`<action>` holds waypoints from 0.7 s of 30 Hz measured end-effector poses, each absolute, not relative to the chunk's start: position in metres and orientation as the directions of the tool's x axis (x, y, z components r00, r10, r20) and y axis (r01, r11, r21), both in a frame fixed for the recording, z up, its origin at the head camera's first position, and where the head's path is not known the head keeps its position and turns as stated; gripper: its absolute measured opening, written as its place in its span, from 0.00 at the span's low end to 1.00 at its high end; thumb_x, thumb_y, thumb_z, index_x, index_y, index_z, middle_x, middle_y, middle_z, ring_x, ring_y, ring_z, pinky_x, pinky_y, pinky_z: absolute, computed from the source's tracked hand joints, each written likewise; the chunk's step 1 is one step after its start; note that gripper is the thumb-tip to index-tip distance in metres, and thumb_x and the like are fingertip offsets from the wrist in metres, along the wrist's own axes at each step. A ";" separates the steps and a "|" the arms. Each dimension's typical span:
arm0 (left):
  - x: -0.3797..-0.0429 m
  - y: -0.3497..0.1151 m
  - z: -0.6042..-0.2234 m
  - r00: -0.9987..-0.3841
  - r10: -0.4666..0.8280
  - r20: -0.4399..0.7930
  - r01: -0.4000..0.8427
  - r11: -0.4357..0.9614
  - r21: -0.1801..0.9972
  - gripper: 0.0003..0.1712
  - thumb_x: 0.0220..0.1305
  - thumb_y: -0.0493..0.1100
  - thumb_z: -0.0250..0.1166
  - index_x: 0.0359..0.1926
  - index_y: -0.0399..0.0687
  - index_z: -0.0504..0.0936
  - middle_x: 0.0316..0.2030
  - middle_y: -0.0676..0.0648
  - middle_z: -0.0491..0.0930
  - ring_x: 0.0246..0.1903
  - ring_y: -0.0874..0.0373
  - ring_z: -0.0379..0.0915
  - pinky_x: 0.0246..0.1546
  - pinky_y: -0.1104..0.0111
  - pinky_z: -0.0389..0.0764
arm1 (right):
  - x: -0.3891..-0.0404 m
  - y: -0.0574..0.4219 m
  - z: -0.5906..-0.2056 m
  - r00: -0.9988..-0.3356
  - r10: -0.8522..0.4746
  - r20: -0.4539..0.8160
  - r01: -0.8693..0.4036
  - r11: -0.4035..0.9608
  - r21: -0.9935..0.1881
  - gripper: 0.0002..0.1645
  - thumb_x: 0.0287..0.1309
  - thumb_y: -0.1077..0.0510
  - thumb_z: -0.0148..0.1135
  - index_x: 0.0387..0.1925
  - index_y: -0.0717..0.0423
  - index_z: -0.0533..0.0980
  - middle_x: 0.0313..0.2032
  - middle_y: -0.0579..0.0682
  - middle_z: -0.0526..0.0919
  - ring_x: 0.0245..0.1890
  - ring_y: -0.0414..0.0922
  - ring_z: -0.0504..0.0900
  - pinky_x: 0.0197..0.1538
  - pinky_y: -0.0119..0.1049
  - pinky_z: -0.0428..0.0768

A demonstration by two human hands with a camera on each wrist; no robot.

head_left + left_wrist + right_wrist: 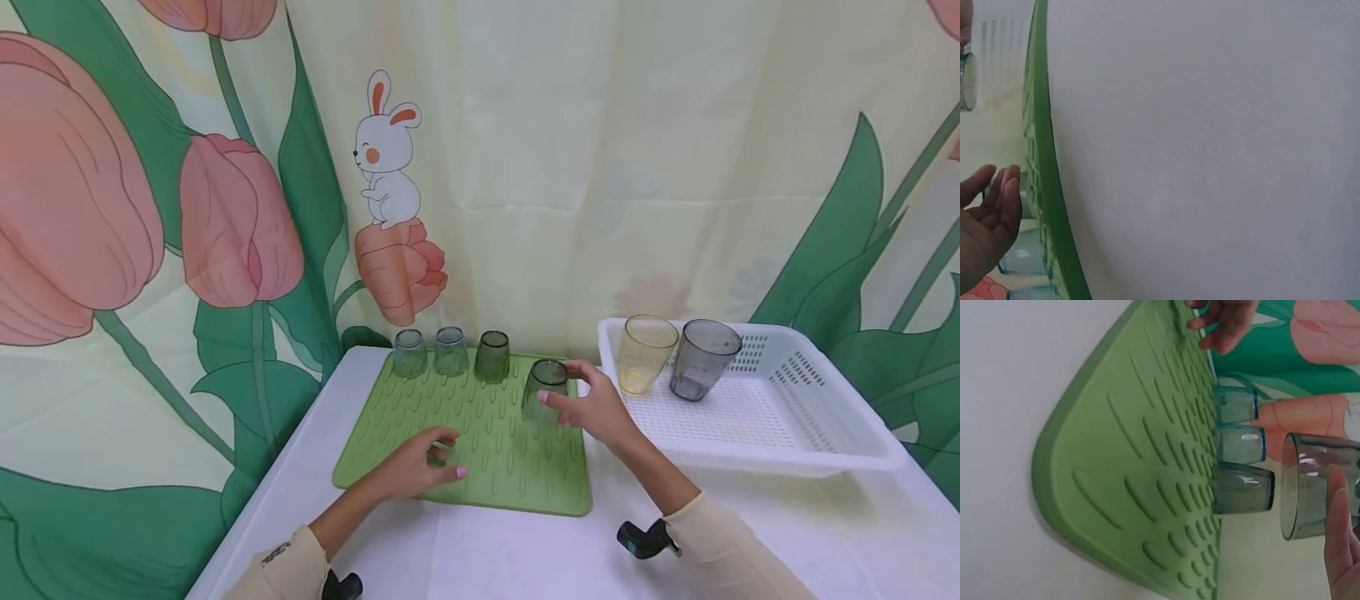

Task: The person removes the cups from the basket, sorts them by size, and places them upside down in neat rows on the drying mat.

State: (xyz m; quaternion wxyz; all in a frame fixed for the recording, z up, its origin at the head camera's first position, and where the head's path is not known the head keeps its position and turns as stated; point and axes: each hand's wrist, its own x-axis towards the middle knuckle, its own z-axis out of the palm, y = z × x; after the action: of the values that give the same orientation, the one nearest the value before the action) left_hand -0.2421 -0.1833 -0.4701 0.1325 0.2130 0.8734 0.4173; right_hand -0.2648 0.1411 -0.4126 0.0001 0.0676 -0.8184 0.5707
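Observation:
My right hand (596,410) holds a grey-green glass (542,398) between thumb and fingers over the right part of the green ridged mat (465,450). The right wrist view shows this glass (1313,487) mouth down, its rim raised off the mat. Along the mat's back edge stand two bluish glasses (409,354) (452,352) and a dark green glass (492,357), all upside down in a row. My left hand (414,463) hovers at the mat's front left with loosely bent fingers and holds nothing; the left wrist view also shows this hand (988,228).
A white perforated basket (780,417) stands right of the mat. In its left part are a yellow glass (643,354) and a grey glass (701,360), both tilted, mouths up. Behind the white table (510,554) hangs a printed curtain (540,167).

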 end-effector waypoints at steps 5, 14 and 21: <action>-0.244 -0.196 -0.476 -0.882 0.467 -0.069 0.268 0.616 0.741 0.42 0.63 0.58 0.70 0.68 0.38 0.69 0.61 0.42 0.75 0.53 0.52 0.74 0.46 0.59 0.77 | -0.277 0.135 -0.412 -0.996 -0.073 0.056 -0.079 0.372 -0.925 0.49 0.54 0.48 0.75 0.70 0.60 0.62 0.66 0.63 0.69 0.28 0.57 0.87 0.32 0.37 0.84; -0.248 -0.207 -0.483 -0.898 0.435 -0.071 0.259 0.652 0.713 0.41 0.61 0.58 0.71 0.66 0.39 0.72 0.56 0.43 0.74 0.47 0.56 0.71 0.43 0.63 0.75 | -0.299 0.124 -0.414 -0.999 -0.030 0.036 -0.045 0.400 -0.916 0.50 0.55 0.45 0.74 0.71 0.60 0.61 0.68 0.61 0.67 0.24 0.46 0.86 0.33 0.34 0.83; -0.249 -0.209 -0.486 -0.893 0.443 -0.077 0.263 0.652 0.711 0.40 0.61 0.56 0.72 0.66 0.38 0.72 0.56 0.42 0.73 0.46 0.56 0.70 0.43 0.63 0.74 | -0.311 0.114 -0.420 -1.000 0.001 0.021 -0.019 0.379 -0.925 0.49 0.56 0.45 0.74 0.71 0.59 0.62 0.68 0.60 0.67 0.26 0.45 0.87 0.36 0.34 0.84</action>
State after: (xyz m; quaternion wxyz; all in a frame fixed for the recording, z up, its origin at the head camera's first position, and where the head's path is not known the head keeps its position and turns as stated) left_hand -0.2486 -0.2090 -0.4863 0.1227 0.1960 0.9006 0.3679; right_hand -0.3109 0.1135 -0.4198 0.0090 0.0052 -0.8304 0.5571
